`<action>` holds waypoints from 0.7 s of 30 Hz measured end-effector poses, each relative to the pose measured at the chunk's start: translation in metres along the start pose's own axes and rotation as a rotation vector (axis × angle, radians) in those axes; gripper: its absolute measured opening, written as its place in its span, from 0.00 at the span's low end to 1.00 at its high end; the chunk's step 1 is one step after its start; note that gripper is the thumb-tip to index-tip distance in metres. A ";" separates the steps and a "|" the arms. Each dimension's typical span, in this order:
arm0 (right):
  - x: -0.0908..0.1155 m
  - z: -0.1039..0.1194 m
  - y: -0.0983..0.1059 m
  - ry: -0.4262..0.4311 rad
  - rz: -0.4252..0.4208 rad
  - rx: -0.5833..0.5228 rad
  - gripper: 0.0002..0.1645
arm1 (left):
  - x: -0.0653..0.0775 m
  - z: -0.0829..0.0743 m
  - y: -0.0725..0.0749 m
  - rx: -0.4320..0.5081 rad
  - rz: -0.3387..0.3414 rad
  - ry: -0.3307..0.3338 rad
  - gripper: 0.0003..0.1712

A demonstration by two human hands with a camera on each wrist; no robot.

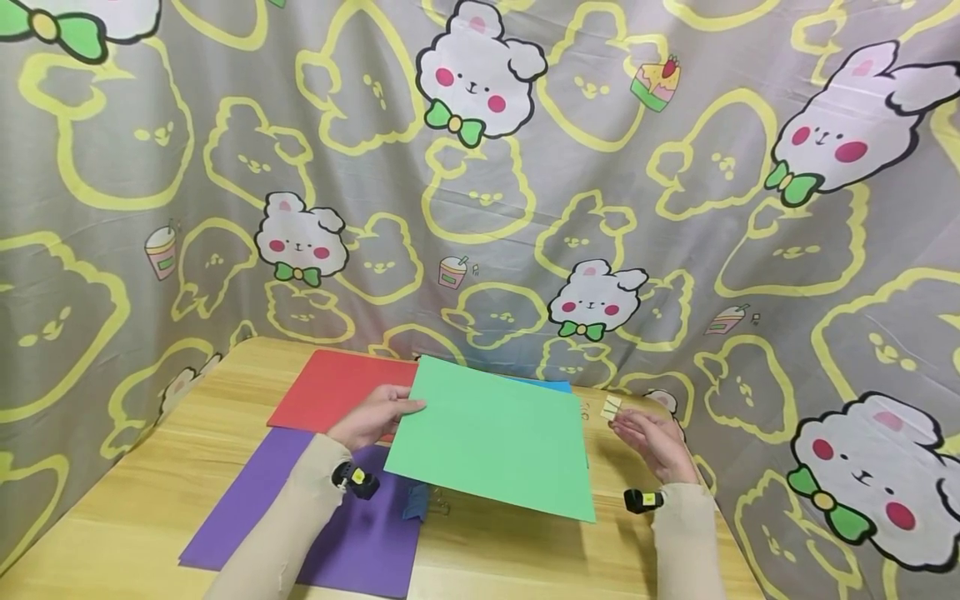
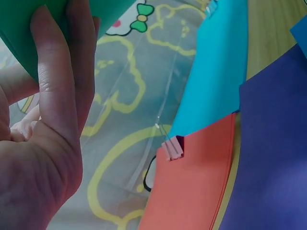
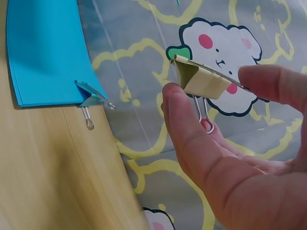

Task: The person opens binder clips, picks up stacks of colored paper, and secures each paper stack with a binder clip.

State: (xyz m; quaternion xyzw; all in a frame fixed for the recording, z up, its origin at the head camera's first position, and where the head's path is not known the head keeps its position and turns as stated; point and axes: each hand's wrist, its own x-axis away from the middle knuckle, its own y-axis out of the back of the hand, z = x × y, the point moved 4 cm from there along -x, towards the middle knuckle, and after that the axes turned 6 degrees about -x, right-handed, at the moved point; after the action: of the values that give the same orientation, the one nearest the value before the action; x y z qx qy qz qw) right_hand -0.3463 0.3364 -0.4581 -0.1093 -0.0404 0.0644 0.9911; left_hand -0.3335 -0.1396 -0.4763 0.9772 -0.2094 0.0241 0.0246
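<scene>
My left hand point(image 1: 378, 414) pinches the left edge of a green paper stack point(image 1: 495, 442), thumb on top and fingers underneath. The green paper is held tilted above the table. In the left wrist view its corner shows at the fingers of the left hand point(image 2: 53, 105). Off the stack's right side, my right hand point(image 1: 656, 442) holds a pale yellow binder clip point(image 3: 206, 84) between thumb and fingers. The clip's wire handles point back toward the hand, and its mouth looks closed. Clip and green paper are apart.
Red paper point(image 1: 330, 387) with a pink binder clip point(image 2: 172, 148) lies at the back left. Purple paper point(image 1: 360, 533) lies in front, a blue clip point(image 1: 416, 502) at its right edge. Blue paper point(image 3: 48, 48) carries a blue binder clip point(image 3: 90, 98). A patterned curtain point(image 1: 480, 208) hangs behind.
</scene>
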 end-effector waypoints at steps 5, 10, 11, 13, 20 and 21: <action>0.001 -0.002 -0.002 0.013 -0.011 -0.023 0.09 | 0.005 0.001 0.007 -0.006 -0.006 -0.004 0.15; 0.002 -0.004 -0.003 0.019 -0.049 0.005 0.11 | 0.008 0.002 0.016 0.009 -0.013 -0.015 0.24; 0.003 -0.005 -0.003 0.015 -0.054 0.013 0.12 | 0.009 0.002 0.017 0.016 -0.015 -0.017 0.25; 0.003 -0.006 -0.003 0.019 -0.071 0.010 0.17 | 0.010 0.001 0.019 0.021 -0.019 -0.020 0.26; 0.006 -0.011 -0.004 -0.001 -0.048 -0.009 0.25 | 0.014 0.002 0.023 0.003 -0.052 -0.015 0.31; 0.006 -0.012 -0.004 -0.004 -0.038 -0.016 0.24 | 0.015 0.003 0.024 0.003 -0.057 -0.013 0.31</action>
State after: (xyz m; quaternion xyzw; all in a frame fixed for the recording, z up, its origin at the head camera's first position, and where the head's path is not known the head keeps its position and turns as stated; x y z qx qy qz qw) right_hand -0.3386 0.3311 -0.4684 -0.1162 -0.0451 0.0456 0.9912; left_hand -0.3297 -0.1672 -0.4775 0.9830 -0.1817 0.0170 0.0225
